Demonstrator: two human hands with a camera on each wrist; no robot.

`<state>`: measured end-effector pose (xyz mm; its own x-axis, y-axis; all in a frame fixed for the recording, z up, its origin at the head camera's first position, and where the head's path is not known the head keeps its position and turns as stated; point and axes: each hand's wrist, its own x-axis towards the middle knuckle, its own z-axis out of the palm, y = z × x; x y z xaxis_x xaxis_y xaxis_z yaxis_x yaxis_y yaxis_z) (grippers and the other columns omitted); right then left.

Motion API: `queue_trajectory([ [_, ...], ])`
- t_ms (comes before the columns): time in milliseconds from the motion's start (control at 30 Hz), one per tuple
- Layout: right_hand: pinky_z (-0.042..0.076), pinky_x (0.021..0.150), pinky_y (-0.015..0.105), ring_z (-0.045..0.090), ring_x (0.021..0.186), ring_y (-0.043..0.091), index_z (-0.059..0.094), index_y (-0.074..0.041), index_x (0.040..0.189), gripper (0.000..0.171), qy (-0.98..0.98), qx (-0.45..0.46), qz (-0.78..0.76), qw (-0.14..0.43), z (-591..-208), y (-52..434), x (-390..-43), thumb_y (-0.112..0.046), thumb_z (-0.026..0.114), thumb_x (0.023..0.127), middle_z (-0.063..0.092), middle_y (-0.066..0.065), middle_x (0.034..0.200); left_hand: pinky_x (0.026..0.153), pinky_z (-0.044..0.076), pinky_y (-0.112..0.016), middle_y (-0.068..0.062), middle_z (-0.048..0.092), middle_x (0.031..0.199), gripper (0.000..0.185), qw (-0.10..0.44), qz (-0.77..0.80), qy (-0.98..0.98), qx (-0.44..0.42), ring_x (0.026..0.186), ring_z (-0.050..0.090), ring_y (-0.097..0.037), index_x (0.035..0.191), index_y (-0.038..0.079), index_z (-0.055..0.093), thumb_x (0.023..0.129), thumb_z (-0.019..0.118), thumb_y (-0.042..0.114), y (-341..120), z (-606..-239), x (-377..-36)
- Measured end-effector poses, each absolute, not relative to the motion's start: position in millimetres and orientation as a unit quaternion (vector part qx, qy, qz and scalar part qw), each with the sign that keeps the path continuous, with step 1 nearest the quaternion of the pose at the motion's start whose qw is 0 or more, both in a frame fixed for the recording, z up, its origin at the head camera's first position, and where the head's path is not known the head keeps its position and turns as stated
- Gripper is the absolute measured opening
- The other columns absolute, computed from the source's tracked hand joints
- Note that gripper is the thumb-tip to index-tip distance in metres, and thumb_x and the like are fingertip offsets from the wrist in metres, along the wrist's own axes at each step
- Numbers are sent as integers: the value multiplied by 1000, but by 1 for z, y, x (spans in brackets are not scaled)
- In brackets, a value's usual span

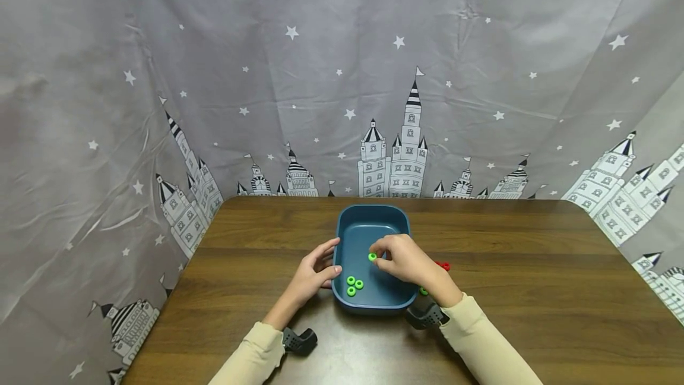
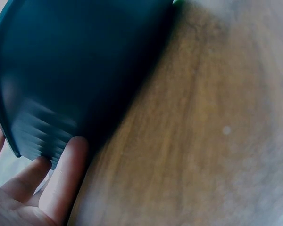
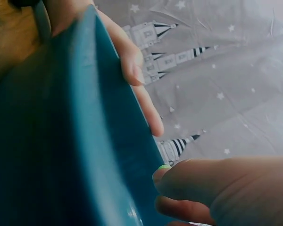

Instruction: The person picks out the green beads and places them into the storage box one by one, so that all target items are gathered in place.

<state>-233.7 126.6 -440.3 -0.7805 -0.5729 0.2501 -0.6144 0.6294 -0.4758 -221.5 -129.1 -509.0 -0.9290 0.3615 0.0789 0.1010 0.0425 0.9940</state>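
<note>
Green ring (image 1: 372,256) pinched over blue tray (image 1: 374,218) by right hand (image 1: 406,260); three green rings (image 1: 354,284) inside already, red rings (image 1: 443,265) outside on desk (image 1: 534,290); left hand (image 1: 312,275), fingers relaxed, steadying tray's side.

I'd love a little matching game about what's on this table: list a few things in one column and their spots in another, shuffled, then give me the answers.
Things:
1. left hand
2. right hand
3. three green rings
4. red rings

Places or states:
A. lying together on the floor of the blue tray
B. on the wooden table, to the right of the tray
C. resting against the tray's left wall
D. pinching one green ring above the tray

Pairs: 1-C, 2-D, 3-A, 4-B
</note>
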Motion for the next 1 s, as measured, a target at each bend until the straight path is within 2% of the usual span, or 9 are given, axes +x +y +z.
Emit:
queue_trajectory([
  [300, 55, 70, 24, 69, 80, 14, 78, -4, 102, 17, -901, 340, 268, 15, -447, 111, -233, -9, 74, 87, 76, 4, 88, 74, 63, -33, -35, 39, 154, 66, 100, 678, 710, 162, 131, 54, -52, 157, 4, 36, 96, 63, 7, -129, -508, -222],
  [633, 55, 71, 27, 68, 79, 15, 78, -4, 101, 16, -902, 346, 258, 4, -453, 104, -233, -8, 75, 85, 76, 4, 86, 73, 63, -32, -35, 39, 155, 66, 100, 676, 711, 162, 131, 54, -51, 157, 4, 36, 96, 63, 7, -128, -508, -221],
  [1000, 54, 69, 26, 64, 76, 10, 78, -3, 102, 16, -907, 339, 249, -25, -459, 100, -233, -7, 75, 86, 76, 5, 86, 74, 63, -33, -35, 39, 154, 66, 99, 676, 712, 162, 132, 54, -51, 156, 4, 36, 96, 63, 8, -128, -507, -221],
])
